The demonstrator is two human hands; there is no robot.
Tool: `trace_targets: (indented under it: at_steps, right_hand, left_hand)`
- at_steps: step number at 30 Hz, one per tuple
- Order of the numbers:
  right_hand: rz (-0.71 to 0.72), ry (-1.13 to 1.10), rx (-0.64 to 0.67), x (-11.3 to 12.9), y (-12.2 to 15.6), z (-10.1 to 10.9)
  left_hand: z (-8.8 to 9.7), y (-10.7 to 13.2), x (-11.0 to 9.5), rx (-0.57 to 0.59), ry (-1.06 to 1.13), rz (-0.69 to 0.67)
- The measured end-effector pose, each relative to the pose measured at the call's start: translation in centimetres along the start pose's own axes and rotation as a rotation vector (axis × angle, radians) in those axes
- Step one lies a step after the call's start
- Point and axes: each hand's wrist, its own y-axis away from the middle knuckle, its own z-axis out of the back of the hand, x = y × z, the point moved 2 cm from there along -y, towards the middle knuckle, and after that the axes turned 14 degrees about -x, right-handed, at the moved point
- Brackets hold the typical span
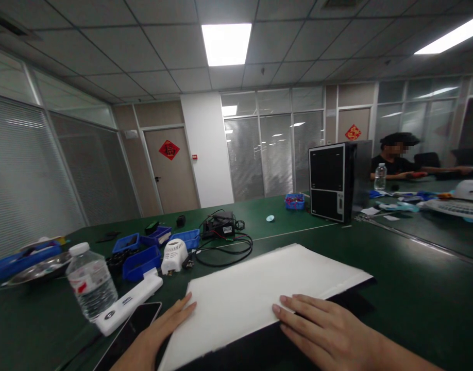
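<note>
A large white flat panel (252,299) with a dark underside or shadow along its near edge spreads before me above the green table. My left hand (170,324) is at the panel's left edge, its stretched fingertips touching the border; its thumb is hard to make out. My right hand (321,327) rests on the near right edge with fingers straight and nearly flat on the white face. Whether either thumb reaches beneath the panel is hidden. Beside my left forearm lies a dark phone (130,335). Close to it are a long white device (130,304) and a water bottle (90,283).
Blue bins (141,263), a white vented device (174,256) and a black adapter with cables (221,225) stand left. A black computer case (329,180) stands upright at the back right. A person (399,159) in a dark cap sits beyond it, near another bottle (380,176).
</note>
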Motion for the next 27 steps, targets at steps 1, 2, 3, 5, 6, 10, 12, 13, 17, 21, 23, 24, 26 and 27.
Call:
trace_targets:
  at_steps: [1, 2, 3, 5, 6, 10, 12, 13, 17, 21, 23, 24, 26, 27]
  right_hand:
    - [0.006, 0.004, 0.008, -0.1, 0.1, 0.0]
    - [0.011, 0.006, 0.017, -0.1, 0.3, 0.0]
    - [0.016, 0.004, 0.025, -0.2, 0.4, 0.0]
    - [0.019, 0.001, 0.037, -0.2, 0.8, 0.0]
    - [0.020, 0.001, 0.040, -0.3, 1.0, -0.1]
    - [0.026, -0.016, 0.014, -0.3, 1.6, 0.0]
    - [0.027, -0.046, 0.010, -0.3, 2.1, -0.2]
    - [0.025, -0.066, 0.015, -0.3, 2.5, -0.3]
    - [-0.045, -0.067, 0.036, -0.2, 3.9, -1.4]
    - [-0.163, 0.019, 0.009, 0.1, 4.5, -2.4]
    - [-0.186, 0.043, -0.013, 0.1, 4.2, -2.5]
    - [-0.192, 0.059, -0.025, 0.0, 4.0, -2.3]
    - [-0.198, 0.092, -0.034, -0.3, 3.4, -1.7]
    - [-0.197, 0.107, -0.026, -0.5, 3.0, -1.2]
  left_hand:
    - [0.0, -0.1, 0.0, 0.012, -0.030, -0.020]
    - [0.0, -0.2, 0.0, 0.019, -0.066, -0.047]
    - [0.0, -0.3, 0.0, 0.018, -0.104, -0.078]
    - [-0.1, -0.5, 0.0, -0.005, -0.172, -0.160]
    - [-0.2, -0.5, 0.1, -0.022, -0.197, -0.205]
    - [-1.1, -0.3, 1.0, -0.107, -0.261, -0.372]
    - [-1.6, 0.0, 1.5, -0.176, -0.298, -0.456]
    - [-1.7, 0.2, 1.6, -0.217, -0.316, -0.493]
    - [-1.3, 0.3, 1.0, -0.410, -0.332, -0.632]
    - [-0.7, 0.2, -0.5, -0.537, -0.314, -0.771]
    - [-0.8, 0.1, -0.7, -0.532, -0.280, -0.726]
    - [-1.0, 0.0, -0.7, -0.525, -0.255, -0.674]
    - [-1.4, -0.2, -0.5, -0.516, -0.223, -0.551]
    - [-1.5, -0.3, -0.5, -0.515, -0.215, -0.502]
